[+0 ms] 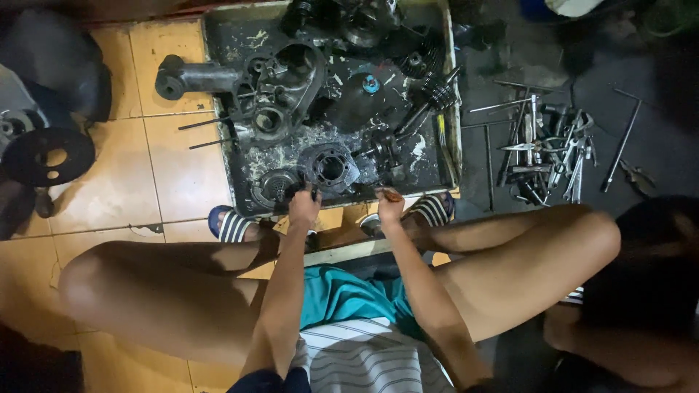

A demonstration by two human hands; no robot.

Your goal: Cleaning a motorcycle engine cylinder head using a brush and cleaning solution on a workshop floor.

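I am looking down at a small repair workshop for engines, set up on the floor. A black metal tray [218,44], stained with oil, carries dismantled engine parts: a crankcase housing [280,80], a cylinder [331,166], gears [435,91]. Beside the right edge of the tray, many wrenches and long rods [553,149] lie spread on the dark floor. On the left the floor is orange tile [116,182], and a black disc [47,156] rests there.
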